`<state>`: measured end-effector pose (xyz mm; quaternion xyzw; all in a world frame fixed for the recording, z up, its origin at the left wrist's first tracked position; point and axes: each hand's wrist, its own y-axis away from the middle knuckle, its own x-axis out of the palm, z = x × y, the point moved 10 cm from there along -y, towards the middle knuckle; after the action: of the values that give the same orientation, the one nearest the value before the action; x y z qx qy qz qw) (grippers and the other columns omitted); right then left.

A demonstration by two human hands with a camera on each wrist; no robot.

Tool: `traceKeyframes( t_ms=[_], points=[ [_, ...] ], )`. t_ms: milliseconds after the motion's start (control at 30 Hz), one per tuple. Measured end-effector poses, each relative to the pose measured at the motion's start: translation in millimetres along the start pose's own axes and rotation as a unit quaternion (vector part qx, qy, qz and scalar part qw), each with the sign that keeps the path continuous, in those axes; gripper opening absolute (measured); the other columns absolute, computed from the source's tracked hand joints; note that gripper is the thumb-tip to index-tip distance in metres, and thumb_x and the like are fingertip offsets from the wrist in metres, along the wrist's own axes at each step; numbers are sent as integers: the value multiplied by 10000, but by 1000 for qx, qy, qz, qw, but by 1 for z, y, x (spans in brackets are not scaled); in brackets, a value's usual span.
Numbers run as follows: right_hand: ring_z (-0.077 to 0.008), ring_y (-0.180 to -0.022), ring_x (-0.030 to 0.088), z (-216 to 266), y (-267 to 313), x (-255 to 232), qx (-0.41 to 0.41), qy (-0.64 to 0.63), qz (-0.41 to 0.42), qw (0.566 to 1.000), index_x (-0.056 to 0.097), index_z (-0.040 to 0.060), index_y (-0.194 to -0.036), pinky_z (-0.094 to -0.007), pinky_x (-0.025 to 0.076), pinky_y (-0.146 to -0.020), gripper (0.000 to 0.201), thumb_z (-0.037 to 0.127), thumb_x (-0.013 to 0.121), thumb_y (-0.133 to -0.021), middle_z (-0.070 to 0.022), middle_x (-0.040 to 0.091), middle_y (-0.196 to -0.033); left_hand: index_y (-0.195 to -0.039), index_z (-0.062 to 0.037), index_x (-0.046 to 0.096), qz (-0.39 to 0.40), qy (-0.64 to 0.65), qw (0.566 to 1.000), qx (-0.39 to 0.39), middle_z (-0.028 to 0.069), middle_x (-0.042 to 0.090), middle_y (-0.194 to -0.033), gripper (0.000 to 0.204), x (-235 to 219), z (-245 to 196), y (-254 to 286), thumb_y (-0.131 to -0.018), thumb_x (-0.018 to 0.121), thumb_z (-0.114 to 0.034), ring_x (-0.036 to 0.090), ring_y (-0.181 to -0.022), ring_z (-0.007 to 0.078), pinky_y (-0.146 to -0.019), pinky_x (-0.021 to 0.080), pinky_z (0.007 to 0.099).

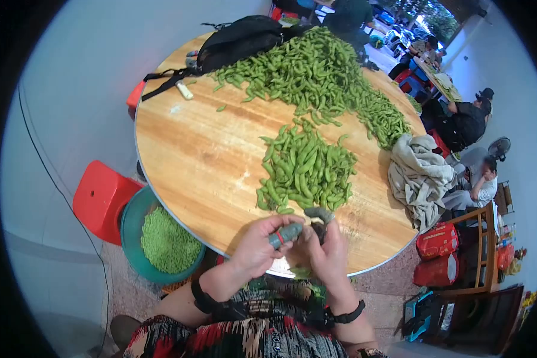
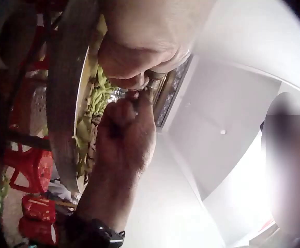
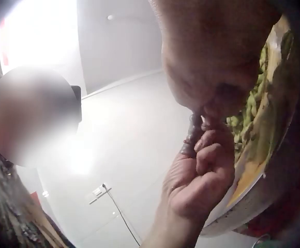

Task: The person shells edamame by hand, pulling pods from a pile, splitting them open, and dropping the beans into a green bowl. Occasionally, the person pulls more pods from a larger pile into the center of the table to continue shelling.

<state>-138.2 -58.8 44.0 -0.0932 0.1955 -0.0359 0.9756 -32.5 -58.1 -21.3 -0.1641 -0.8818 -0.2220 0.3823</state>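
Over the near edge of the round wooden table (image 1: 203, 149), the left hand (image 1: 256, 243) and right hand (image 1: 331, 250) meet at their fingertips. Both hands have curled fingers, and grey-green finger covers (image 1: 285, 235) wrap some of them. I cannot tell what is pinched between the fingertips. Just beyond them lies a small pile of green soybean pods (image 1: 307, 164), with a larger heap of pods (image 1: 316, 71) behind. From the right wrist view, the left hand (image 3: 207, 173) touches the right hand (image 3: 212, 72) from below; the left wrist view also shows the tips together.
A teal basin (image 1: 131, 238) of shelled beans stands left, below the table edge, beside a red stool (image 1: 101, 200). A black bag (image 1: 238, 42) lies at the back of the table, a grey cloth (image 1: 420, 173) at its right edge. Red bags (image 1: 437, 253) and seated people are farther right.
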Motion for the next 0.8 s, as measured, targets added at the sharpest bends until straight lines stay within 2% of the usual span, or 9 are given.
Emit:
traceKeyframes(
  t_ms=[100,167,233,333,367,433,500,600,800],
  points=[
    [-109,-642,548,-2,6,7,59,-131,-9,990,536,2,-1014,-256,446,-600,174,67,552,-854,-70,593,-720,-974,-39,578,8,-17,998,54,24,574,-826,187,7,-11,-2,-828,495,44,493,-629,58,-477,308,140],
    [-85,-654,532,-16,11,9,115,14,28,993,555,10,-972,-238,432,-594,129,92,532,-875,-30,575,-698,-942,-36,575,-3,19,999,26,29,574,-785,177,-4,-4,-6,-819,490,59,487,-601,72,-471,304,152],
    [-73,-625,500,-11,12,11,137,4,49,989,569,11,-889,-228,414,-574,128,126,511,-899,3,543,-661,-896,-45,576,-13,0,1000,25,10,566,-757,141,-2,-7,-5,-816,505,46,454,-569,54,-471,291,160],
    [-64,-586,459,-20,24,21,195,-141,83,967,556,23,-845,-223,382,-535,197,182,474,-928,20,527,-650,-799,-71,563,-10,-210,969,133,-40,529,-714,70,6,-28,-1,-833,539,-15,395,-571,17,-492,279,163],
    [-64,-565,434,-27,31,25,210,-161,106,959,547,26,-841,-221,361,-518,224,203,451,-938,21,507,-637,-799,-71,563,-5,-212,968,133,-40,529,-714,70,6,-29,0,-833,539,-15,395,-571,17,-492,279,163],
    [-63,-545,409,-30,37,27,222,-180,124,950,538,29,-838,-219,341,-500,250,225,429,-949,23,487,-624,-817,-17,562,-17,-217,970,109,-10,551,-740,69,1,-26,2,-863,566,-69,487,-670,41,-583,403,206],
    [-60,-530,370,-25,46,39,258,-333,158,893,528,33,-822,-214,309,-486,266,225,403,-956,27,446,-603,-815,-16,559,-12,-213,971,112,-9,555,-748,69,1,-25,1,-858,571,-68,485,-682,41,-598,407,206],
    [-64,-523,345,-18,49,37,287,-353,160,876,527,36,-797,-209,289,-484,258,198,403,-955,34,411,-588,-813,-14,554,-17,-236,963,130,-4,561,-758,67,-2,-22,0,-849,580,-65,482,-695,45,-617,411,210],
    [-53,-516,347,-26,37,28,220,-232,155,935,520,48,-780,-196,284,-480,243,187,416,-951,39,411,-592,-811,-51,552,-27,-314,921,228,-36,540,-741,42,11,-34,3,-818,581,-21,462,-647,31,-566,382,190]
  ],
)
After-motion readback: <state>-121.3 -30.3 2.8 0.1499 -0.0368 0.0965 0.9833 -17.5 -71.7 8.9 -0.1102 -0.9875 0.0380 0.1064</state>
